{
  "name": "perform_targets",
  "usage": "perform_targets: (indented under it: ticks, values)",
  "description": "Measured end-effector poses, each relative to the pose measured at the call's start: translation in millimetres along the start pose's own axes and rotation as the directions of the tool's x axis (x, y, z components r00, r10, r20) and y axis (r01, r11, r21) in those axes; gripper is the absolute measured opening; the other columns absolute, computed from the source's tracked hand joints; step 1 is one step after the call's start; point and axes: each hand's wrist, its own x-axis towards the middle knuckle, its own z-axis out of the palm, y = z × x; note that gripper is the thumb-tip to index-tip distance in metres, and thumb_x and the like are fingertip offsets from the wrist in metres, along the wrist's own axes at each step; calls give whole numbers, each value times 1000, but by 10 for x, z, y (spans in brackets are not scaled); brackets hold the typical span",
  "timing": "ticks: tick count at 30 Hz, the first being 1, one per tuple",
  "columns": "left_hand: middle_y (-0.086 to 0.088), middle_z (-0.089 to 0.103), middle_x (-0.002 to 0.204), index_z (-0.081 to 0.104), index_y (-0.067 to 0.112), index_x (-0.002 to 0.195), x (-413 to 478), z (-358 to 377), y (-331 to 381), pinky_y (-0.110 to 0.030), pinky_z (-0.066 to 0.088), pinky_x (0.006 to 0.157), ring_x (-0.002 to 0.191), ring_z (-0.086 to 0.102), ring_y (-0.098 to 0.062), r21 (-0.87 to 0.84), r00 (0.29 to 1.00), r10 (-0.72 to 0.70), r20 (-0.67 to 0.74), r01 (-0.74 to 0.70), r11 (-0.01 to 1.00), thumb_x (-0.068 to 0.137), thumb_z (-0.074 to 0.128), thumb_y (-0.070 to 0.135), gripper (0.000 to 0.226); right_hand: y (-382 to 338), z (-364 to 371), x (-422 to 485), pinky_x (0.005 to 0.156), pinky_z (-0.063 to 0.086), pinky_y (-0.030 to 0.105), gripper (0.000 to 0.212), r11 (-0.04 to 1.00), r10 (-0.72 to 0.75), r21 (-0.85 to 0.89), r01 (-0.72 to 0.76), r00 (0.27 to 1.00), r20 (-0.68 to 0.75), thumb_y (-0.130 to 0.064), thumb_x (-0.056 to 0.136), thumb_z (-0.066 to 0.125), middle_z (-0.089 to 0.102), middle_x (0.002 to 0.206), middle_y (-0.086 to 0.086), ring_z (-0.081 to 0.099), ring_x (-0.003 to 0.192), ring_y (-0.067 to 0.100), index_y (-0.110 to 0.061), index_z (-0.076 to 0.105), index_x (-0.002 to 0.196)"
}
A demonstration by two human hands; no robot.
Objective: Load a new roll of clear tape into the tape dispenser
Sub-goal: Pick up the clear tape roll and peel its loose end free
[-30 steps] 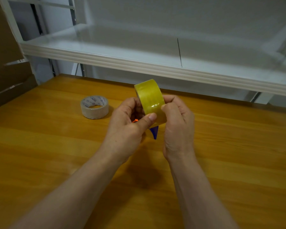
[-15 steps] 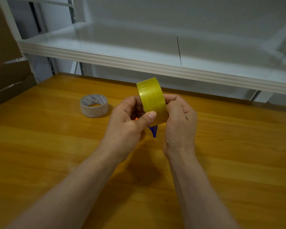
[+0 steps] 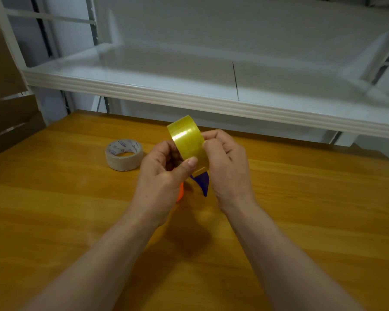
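Wooden table [image 3: 54, 221] under a white shelf [image 3: 189, 95] — both hands hold the yellow-tinted tape roll [image 3: 189, 142] above it. Left hand [image 3: 164, 176] thumb presses the roll's face, right hand [image 3: 227, 167] now pinches its edge higher up. Blue-and-orange dispenser [image 3: 201, 181] peeks out beneath — a spare roll [image 3: 124, 154] lies left, unmoved.

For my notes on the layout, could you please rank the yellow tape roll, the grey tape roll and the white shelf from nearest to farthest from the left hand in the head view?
1. Yellow tape roll: in the left hand's grip.
2. Grey tape roll: on the table, to its left.
3. White shelf: behind and above.
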Motion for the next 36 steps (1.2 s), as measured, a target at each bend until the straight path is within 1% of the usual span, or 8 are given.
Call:
perform_targets:
  ticks: [9, 13, 19, 24, 27, 30, 32, 36]
  values:
    - [-27, 67, 107, 68, 19, 107, -58, 56, -34, -65, 51, 90, 105, 60, -50, 40, 999, 3, 39, -4, 999, 78, 70, 17, 29, 89, -70, -153, 60, 46, 45, 24, 997, 4, 81, -1, 1000, -28, -17, 85, 46, 65, 81, 18, 57, 73, 36, -12, 69, 83]
    - [-24, 68, 105, 67, 19, 106, -85, 79, -21, -52, 56, 86, 103, 63, -45, 33, 998, 7, 65, -9, 999, 80, 69, 18, 26, 82, -113, -197, 59, 45, 42, 24, 995, -4, 98, 6, 1000, -15, -15, 86, 45, 64, 80, 18, 54, 74, 41, -13, 70, 86]
    - [-19, 69, 99, 73, 16, 103, -36, 32, -34, -43, 43, 69, 83, 58, -35, -176, 988, -144, 61, 152, 973, 78, 73, 21, 25, 63, -231, -189, 70, 55, 32, 29, 996, -35, 81, 23, 989, 144, -15, 88, 47, 72, 94, 6, 66, 86, 19, -17, 71, 104]
    - [-15, 73, 97, 67, 2, 99, 6, -11, 81, -25, 62, 68, 79, 73, -20, -330, 970, -211, 119, 239, 913, 76, 78, 19, 31, 51, -300, -183, 69, 56, 25, 23, 999, -42, 39, 35, 979, 198, -13, 100, 55, 76, 100, 0, 70, 87, 12, -20, 73, 113]
    - [-5, 66, 91, 61, 12, 96, 26, -10, 82, -29, 62, 69, 78, 70, -14, -92, 989, -139, -50, 134, 987, 72, 83, 30, 38, 79, -314, -178, 68, 57, 31, 22, 999, -41, -18, 45, 984, 175, -13, 102, 56, 75, 101, -1, 70, 87, 17, -22, 73, 114]
    - [9, 58, 97, 58, 27, 107, 23, -58, 98, -28, 55, 79, 87, 59, -2, 208, 984, 14, -178, 24, 978, 66, 85, 47, 53, 80, -320, -176, 71, 54, 21, 21, 998, -42, -42, 49, 987, 154, -16, 102, 57, 75, 101, -7, 69, 90, 7, -23, 71, 116]
    - [11, 58, 108, 59, 34, 112, 15, -93, 121, -21, 50, 83, 96, 56, 5, 336, 974, 147, -172, -82, 938, 71, 80, 47, 47, 79, -326, -171, 70, 57, 24, 20, 997, -42, -62, 52, 988, 151, -20, 102, 57, 75, 101, -7, 70, 89, 8, -26, 71, 115]
    - [7, 58, 115, 65, 37, 116, 36, -127, 102, -26, 49, 94, 111, 56, -7, 528, 942, 316, -109, -214, 822, 83, 75, 39, 33, 110, -322, -159, 72, 56, 30, 25, 986, -61, -143, 86, 983, 172, -26, 98, 55, 74, 101, -5, 69, 91, 15, -26, 71, 116]
